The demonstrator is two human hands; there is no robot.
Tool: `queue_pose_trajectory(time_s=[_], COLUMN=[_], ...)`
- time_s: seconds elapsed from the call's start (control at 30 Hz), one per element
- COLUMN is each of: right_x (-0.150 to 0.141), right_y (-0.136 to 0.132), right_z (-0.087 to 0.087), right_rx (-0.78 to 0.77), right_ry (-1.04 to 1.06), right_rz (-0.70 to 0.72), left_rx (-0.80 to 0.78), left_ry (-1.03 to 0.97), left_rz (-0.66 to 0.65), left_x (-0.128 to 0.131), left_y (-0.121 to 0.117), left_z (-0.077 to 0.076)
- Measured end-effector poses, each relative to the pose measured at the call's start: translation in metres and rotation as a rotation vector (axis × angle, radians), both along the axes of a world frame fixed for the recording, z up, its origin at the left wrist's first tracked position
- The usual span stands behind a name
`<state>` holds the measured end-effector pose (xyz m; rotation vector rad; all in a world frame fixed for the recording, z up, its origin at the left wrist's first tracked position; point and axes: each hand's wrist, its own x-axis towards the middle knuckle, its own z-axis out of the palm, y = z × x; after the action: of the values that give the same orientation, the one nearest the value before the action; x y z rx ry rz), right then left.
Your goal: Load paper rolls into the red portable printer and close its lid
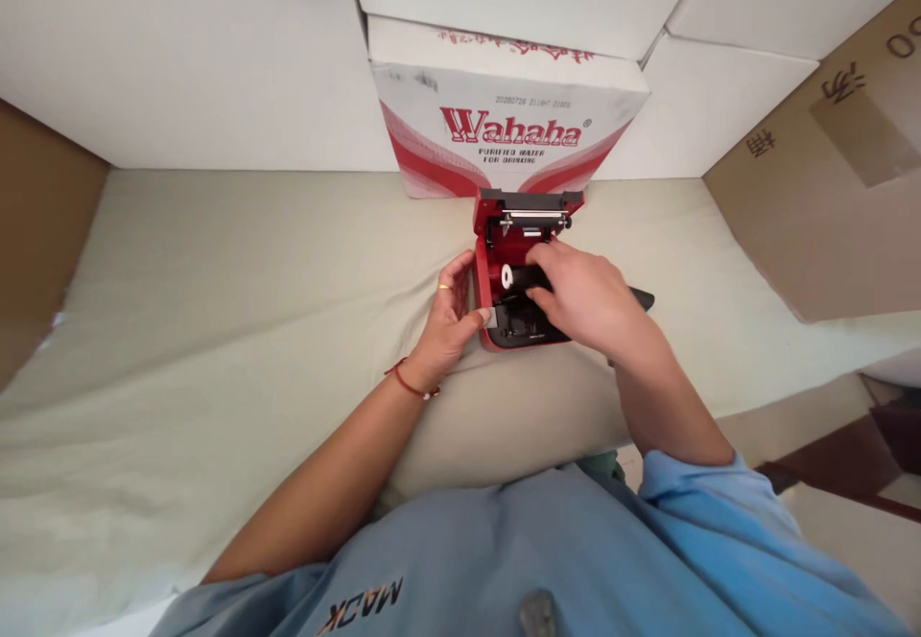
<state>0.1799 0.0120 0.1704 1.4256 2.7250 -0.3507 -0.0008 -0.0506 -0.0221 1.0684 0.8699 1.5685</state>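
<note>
A small red and black printer (529, 323), resembling a label printer, has its lid (532, 202) raised and tilted back. My left hand (447, 322) grips the printer's left side, its thumb on the front left corner and its fingers along the red wall. Inside the body is a black roll (525, 277) with a white core end facing left. My right hand (590, 294) reaches in from the right, thumb and fingers closed around that roll. The roll's right end is hidden by my hand. A black flat piece (642, 299) sticks out beyond my right wrist.
The printer rests on a pale green cloth (251, 263). Behind it stands a white and red Wahaha carton (514, 129), with white boxes (230, 61) around it. A brown carton (827, 167) stands at the right, and another brown surface (43, 234) is at the left edge.
</note>
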Motion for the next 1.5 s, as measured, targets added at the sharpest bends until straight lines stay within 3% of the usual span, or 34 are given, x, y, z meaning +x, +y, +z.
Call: queue_pose_trajectory(time_s=[0.1, 0.17, 0.23, 0.3, 0.43, 0.53, 0.63, 0.73, 0.93, 1.07, 1.13, 1.2, 1.3, 1.43, 1.5], right_x=[0.057, 0.098, 0.131, 0.148, 0.143, 0.137, 0.149, 0.169, 0.182, 0.179, 0.179, 0.183, 0.195, 0.198, 0.185], right_y=[-0.012, -0.013, -0.01, -0.006, -0.008, -0.014, -0.013, -0.005, 0.006, 0.019, 0.023, 0.02, 0.001, -0.025, -0.026], right_z=[0.019, 0.025, 0.02, 0.003, -0.043, -0.063, -0.073, -0.085, -0.112, -0.115, -0.107, -0.088, -0.039, 0.036, 0.056], right_rx=[-0.146, -0.17, -0.166, -0.219, -0.382, -0.336, -0.072, 0.13, 0.133, 0.098, 0.08, 0.043, -0.114, -0.262, -0.309], right_ry=[0.32, 0.376, 0.344, 0.287, 0.239, 0.312, 0.436, 0.371, 0.311, 0.211, 0.177, 0.178, 0.284, 0.493, 0.564], right_rz=[0.01, -0.151, -0.25, -0.252, -0.167, -0.229, -0.42, -0.54, -0.597, -0.672, -0.68, -0.661, -0.56, -0.205, -0.034], left_rx=[-0.001, -0.004, -0.013, -0.025, -0.02, -0.016, -0.018, -0.016, -0.029, -0.035, -0.034, -0.031, -0.032, -0.034, -0.032], left_ry=[-0.005, -0.001, 0.004, 0.005, 0.002, -0.004, -0.008, -0.016, -0.025, -0.029, -0.028, -0.03, -0.045, -0.044, -0.035], left_rz=[-0.001, -0.001, 0.004, 0.011, 0.019, 0.026, 0.022, 0.027, 0.002, 0.008, 0.004, -0.002, -0.008, -0.014, -0.012], left_x=[0.0, 0.0, -0.001, -0.001, -0.001, -0.001, -0.001, -0.001, 0.0, -0.001, -0.001, 0.0, 0.0, -0.001, -0.001], left_y=[-0.001, -0.001, -0.001, -0.001, -0.001, -0.001, -0.001, -0.001, -0.002, -0.002, -0.002, -0.002, -0.001, -0.001, -0.001], left_z=[0.001, 0.001, 0.003, 0.005, 0.008, 0.009, 0.01, 0.01, 0.013, 0.011, 0.01, 0.01, 0.009, 0.009, 0.01])
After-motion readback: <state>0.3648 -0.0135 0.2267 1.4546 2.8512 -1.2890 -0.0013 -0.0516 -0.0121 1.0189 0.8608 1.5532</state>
